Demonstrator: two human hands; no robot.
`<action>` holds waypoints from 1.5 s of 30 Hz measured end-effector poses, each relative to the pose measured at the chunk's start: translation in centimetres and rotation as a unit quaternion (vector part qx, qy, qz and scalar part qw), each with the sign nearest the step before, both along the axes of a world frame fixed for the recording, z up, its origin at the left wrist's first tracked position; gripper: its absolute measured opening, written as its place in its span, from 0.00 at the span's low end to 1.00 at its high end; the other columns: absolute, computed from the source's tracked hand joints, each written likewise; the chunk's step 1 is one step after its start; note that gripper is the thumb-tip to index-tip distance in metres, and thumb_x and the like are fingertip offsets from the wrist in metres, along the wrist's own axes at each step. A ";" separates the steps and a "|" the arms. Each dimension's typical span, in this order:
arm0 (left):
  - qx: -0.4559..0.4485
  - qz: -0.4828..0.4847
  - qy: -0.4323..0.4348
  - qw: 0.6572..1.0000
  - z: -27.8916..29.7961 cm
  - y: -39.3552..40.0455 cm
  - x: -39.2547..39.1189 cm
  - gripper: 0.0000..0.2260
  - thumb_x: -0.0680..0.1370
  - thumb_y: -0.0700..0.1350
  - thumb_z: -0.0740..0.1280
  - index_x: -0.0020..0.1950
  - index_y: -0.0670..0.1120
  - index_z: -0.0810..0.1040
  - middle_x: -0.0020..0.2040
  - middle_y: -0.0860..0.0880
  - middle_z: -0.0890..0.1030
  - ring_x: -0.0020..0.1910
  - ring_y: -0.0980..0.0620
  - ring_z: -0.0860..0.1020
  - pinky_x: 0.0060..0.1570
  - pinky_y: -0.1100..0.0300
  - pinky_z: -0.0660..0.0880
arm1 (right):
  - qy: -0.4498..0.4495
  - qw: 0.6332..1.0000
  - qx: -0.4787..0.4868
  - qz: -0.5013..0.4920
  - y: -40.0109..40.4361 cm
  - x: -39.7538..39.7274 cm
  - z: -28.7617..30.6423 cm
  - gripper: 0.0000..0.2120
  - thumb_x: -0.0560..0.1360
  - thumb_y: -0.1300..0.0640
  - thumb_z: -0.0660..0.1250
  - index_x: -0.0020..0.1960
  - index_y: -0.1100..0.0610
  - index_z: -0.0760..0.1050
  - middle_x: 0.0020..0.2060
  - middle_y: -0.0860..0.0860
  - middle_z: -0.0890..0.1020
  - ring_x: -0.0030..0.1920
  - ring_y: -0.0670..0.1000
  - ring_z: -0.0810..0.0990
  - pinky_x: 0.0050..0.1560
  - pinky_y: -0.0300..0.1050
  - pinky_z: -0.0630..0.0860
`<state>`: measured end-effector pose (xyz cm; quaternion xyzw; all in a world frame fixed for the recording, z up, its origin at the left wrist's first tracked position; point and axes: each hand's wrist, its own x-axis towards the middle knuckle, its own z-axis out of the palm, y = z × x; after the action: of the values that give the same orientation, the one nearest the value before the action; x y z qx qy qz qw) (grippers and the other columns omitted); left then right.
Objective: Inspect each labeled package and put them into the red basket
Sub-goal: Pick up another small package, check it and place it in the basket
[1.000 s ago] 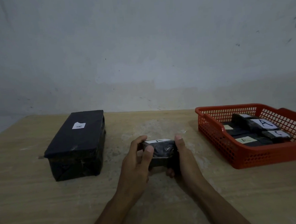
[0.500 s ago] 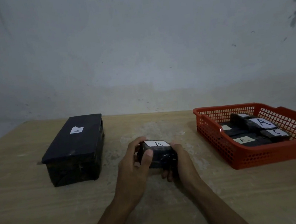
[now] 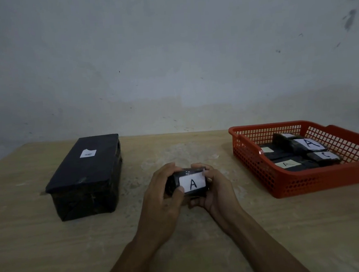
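— What's in the grip?
— Left hand (image 3: 159, 197) and right hand (image 3: 215, 191) both clasp the small package (image 3: 187, 183), label A up, above the near surface (image 3: 202, 236).
— Elsewhere?
— Large package (image 3: 85, 176) left, red basket (image 3: 317, 179) right.

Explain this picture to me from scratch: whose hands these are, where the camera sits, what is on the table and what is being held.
There is no machine here. A person wears a wide-angle camera on the head, looking forward and down, so you see their own two arms reaching in from the bottom edge. The left hand and the right hand together grip a small black package above the wooden table, its white label marked A turned toward the camera. To the left lies a large black box with a small white label on top. To the right stands a red basket already holding several black labeled packages. Behind is a bare wall.
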<state>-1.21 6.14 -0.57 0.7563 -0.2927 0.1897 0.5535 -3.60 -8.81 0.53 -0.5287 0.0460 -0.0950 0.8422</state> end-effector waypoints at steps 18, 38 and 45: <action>-0.045 -0.061 0.055 0.996 -0.6 -5.1 -4.0 0.19 0.81 0.57 0.52 0.71 0.56 0.67 0.60 0.51 0.77 0.50 0.53 0.79 0.37 0.66 0.76 | -0.068 0.886 -0.453 -0.070 -5.7 -9.0 1.9 0.32 0.77 0.54 0.72 0.75 0.39 0.61 0.64 0.33 0.69 0.58 0.38 0.77 0.47 0.28 0.76; 0.064 -0.080 -0.045 0.994 0.1 -19.7 -3.1 0.28 0.79 0.69 0.44 0.78 0.63 0.53 0.79 0.61 0.51 0.78 0.58 0.52 0.73 0.43 0.63 | -0.062 0.809 -0.464 -0.356 -23.3 -10.2 9.3 0.24 0.74 0.58 0.73 0.66 0.49 0.69 0.53 0.42 0.76 0.49 0.42 0.81 0.45 0.40 0.81; 0.070 -0.096 -0.047 0.992 -0.6 -21.1 -2.1 0.23 0.78 0.69 0.49 0.70 0.63 0.66 0.78 0.65 0.49 0.77 0.54 0.58 0.65 0.41 0.72 | 0.102 0.680 -0.672 -0.273 -31.1 -9.5 9.6 0.29 0.69 0.64 0.71 0.66 0.46 0.69 0.55 0.51 0.73 0.52 0.54 0.75 0.49 0.46 0.68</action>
<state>-3.28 -14.99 -1.17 0.7518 -0.4018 0.1504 0.5007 -13.14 -39.91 10.14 -0.9232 0.1978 -0.2716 0.1867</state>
